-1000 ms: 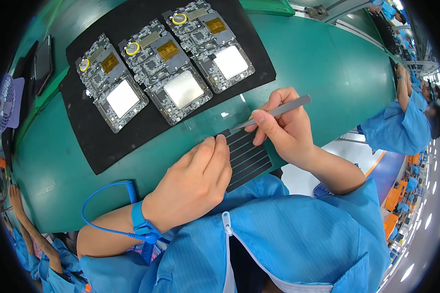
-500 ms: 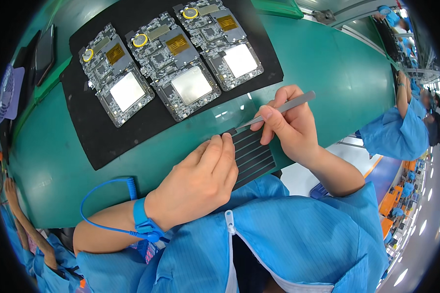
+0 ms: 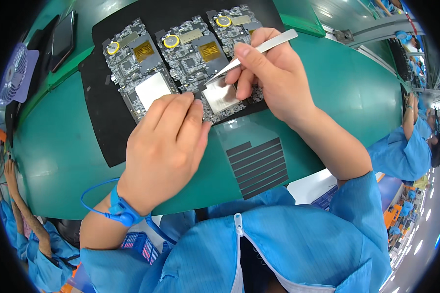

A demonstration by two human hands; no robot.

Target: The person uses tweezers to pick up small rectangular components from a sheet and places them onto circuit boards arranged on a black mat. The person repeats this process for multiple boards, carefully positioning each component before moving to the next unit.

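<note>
Tweezers (image 3: 274, 43) are gripped in my right hand (image 3: 278, 78), between thumb and fingers. Their tips lie over the middle circuit board (image 3: 188, 63), just above its shiny silver plate (image 3: 221, 97). Whether the tips pinch anything is too small to tell. My left hand (image 3: 164, 141) is at that board's lower left edge, with fingers bent and close together. What its fingertips hold, if anything, is hidden. Below the boards lies a clear sheet with several black strips (image 3: 259, 166); its top strip is shorter than the others.
Left and right circuit boards (image 3: 144, 51) (image 3: 239, 15) share a black mat (image 3: 98, 112) on the green table (image 3: 49, 166). A purple fan (image 3: 17, 73) and a dark flat device (image 3: 63, 39) stand at far left. A blue coiled cord runs from my wristband (image 3: 120, 210). Other people sit nearby.
Both hands have moved from the sheet of black strips up to the middle circuit board. The tweezers have travelled with my right hand. The whole view has shifted slightly.
</note>
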